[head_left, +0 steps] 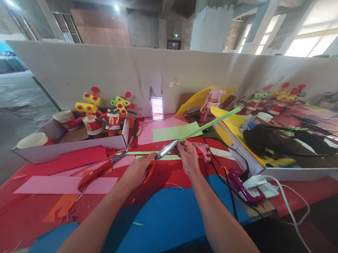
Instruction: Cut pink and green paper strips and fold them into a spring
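My left hand (137, 171) is closed round the red handles of a pair of scissors (167, 149), whose metal blades point up and to the right. The fingers of my right hand (189, 155) pinch a long, narrow green paper strip (215, 121) near its lower end, right by the blade tips. From there the strip slants up to the right. Behind the hands lies a wider light green paper sheet (171, 132) on pink paper. A pink glue gun (204, 150) lies just beyond my right hand. To the left, a second pair of red-handled scissors (96, 174) rests on paper scraps.
A white box (75, 147) at the left holds paper-cup figures (92, 124) and cups. At the right, another box (298, 174) contains yellow paper and a black item. A purple power strip (247, 189) with cables lies near my right forearm. A white partition (117, 73) stands behind.
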`<state>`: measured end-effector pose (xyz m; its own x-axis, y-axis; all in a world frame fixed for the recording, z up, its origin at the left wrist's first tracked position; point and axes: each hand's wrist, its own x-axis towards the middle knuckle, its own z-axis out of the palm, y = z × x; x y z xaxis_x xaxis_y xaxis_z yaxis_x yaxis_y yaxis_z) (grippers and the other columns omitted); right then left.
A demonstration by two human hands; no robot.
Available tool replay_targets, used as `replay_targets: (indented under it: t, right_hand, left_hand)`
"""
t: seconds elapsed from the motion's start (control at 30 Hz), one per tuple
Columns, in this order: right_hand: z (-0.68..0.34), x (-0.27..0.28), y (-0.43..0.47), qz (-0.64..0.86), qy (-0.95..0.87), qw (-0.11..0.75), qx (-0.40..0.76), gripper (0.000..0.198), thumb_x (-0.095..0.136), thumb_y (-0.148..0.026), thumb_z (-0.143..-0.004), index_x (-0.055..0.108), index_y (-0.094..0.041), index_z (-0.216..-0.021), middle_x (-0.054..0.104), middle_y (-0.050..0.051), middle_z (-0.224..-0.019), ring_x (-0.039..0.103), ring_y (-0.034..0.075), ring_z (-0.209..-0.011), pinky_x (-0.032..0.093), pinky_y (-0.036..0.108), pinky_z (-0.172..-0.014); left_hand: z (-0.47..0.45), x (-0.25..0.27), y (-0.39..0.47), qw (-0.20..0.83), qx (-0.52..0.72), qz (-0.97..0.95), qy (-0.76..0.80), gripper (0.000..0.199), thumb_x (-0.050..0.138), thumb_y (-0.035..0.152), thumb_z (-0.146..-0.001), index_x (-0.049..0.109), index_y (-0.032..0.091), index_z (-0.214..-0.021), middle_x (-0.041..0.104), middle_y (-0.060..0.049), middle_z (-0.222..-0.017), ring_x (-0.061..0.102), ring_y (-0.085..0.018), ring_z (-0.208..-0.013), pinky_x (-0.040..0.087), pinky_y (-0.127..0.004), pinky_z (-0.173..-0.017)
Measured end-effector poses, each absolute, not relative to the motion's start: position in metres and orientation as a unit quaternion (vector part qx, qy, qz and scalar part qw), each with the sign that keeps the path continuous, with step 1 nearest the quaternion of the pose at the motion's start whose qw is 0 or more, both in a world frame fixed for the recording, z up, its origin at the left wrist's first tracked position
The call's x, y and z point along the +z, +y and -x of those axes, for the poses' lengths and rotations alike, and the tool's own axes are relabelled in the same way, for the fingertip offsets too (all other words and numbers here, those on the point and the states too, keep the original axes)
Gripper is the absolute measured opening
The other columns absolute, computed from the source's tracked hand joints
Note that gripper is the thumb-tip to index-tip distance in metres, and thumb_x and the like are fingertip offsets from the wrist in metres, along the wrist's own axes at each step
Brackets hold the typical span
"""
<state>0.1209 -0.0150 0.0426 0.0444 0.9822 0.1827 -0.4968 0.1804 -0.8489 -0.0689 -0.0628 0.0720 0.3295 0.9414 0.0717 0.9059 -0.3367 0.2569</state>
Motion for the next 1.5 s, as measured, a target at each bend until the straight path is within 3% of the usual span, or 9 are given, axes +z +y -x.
replay_targets:
  t: [0.33,0.6,0.9,1.5]
  right_hand:
    - [-0.1275,0.0484,-0.0150,0.304,-0.391,0.674,0.548,0.034,0.077,-0.047,-0.068,0.058,-0.021,-0.076,0.068,-0.002,-0.064,0.070,0.019,-0.065,0.061,0.035,-0.068]
    - [-0.1283,0.0461,-0.0118,0.290,-0.381,0.687,0.547,0.034,0.079,-0.045,-0.067,0.056,-0.021,-0.073,0.068,0.000,-0.066,0.072,0.021,-0.074,0.061,0.038,-0.073]
    - [-0.1262,0.0460,-0.0153,0.285,-0.401,0.661,0.567,0.033,0.078,-0.046,-0.067,0.059,-0.020,-0.074,0.069,0.000,-0.067,0.072,0.021,-0.075,0.061,0.038,-0.074]
    - [-0.1269,0.0441,-0.0147,0.283,-0.404,0.653,0.575,0.034,0.079,-0.046,-0.067,0.060,-0.019,-0.076,0.069,0.000,-0.067,0.071,0.020,-0.073,0.061,0.037,-0.074]
  left_hand:
    - [0.0724,0.0732,-0.0627,0.069,0.091,-0.810,0.575,0.042,0.038,0.012,-0.087,0.051,0.024,-0.124,0.068,-0.009,-0.096,0.065,-0.023,-0.088,0.041,-0.027,-0.068]
    - [0.0714,0.0738,-0.0617,0.069,0.074,-0.803,0.587,0.050,0.041,0.010,-0.083,0.048,0.025,-0.130,0.066,-0.010,-0.108,0.065,-0.024,-0.094,0.044,-0.029,-0.074]
    - [0.0717,0.0740,-0.0622,0.069,0.087,-0.803,0.585,0.050,0.042,0.011,-0.083,0.048,0.026,-0.131,0.065,-0.009,-0.112,0.065,-0.024,-0.095,0.043,-0.028,-0.070]
    - [0.0721,0.0745,-0.0632,0.083,0.094,-0.808,0.576,0.042,0.040,0.013,-0.084,0.052,0.025,-0.122,0.067,-0.009,-0.099,0.064,-0.024,-0.089,0.039,-0.028,-0.068]
